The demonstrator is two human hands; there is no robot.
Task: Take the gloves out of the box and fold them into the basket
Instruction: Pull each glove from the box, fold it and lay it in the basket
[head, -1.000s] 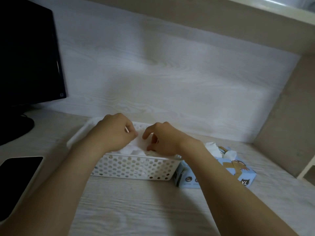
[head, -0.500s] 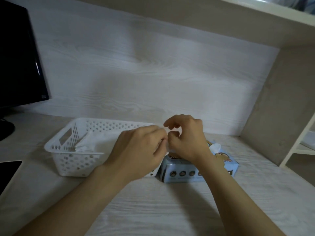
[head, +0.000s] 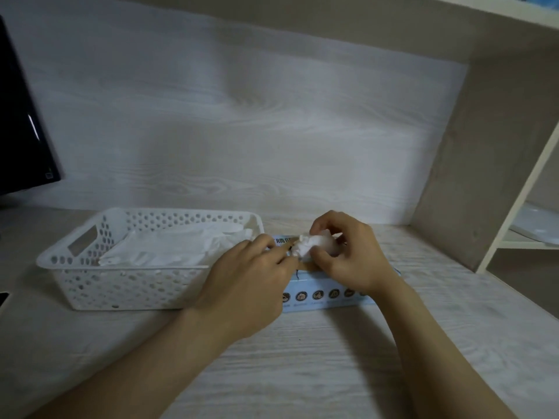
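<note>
White glove (head: 314, 244), bunched into a soft wad, just above the slot of the pale blue box (head: 320, 299), pinched between thumb and curled fingers of the right grip (head: 348, 258). Left grip (head: 248, 279) reaching in from the near left, fingers stretched to the wad's left edge; pinching or merely touching, impossible to tell. Box lying long side left to right on the wood-grain surface (head: 302, 364), left end hidden behind the left grip, close beside the white perforated basket (head: 90, 282). Basket directly left of the held glove, long axis likewise left to right, already lined with flat folded gloves (head: 169, 249). Judged next: a lift clear of the slot, then a short carry leftward over the basket's right rim, left grip the nearer to that rim. Room for folding on the near surface; far wall close behind, beige side panel (head: 484, 161) to the right, dark monitor (head: 21, 131) at far left, well apart. Likely snag: a second glove trailing out of the slot.
</note>
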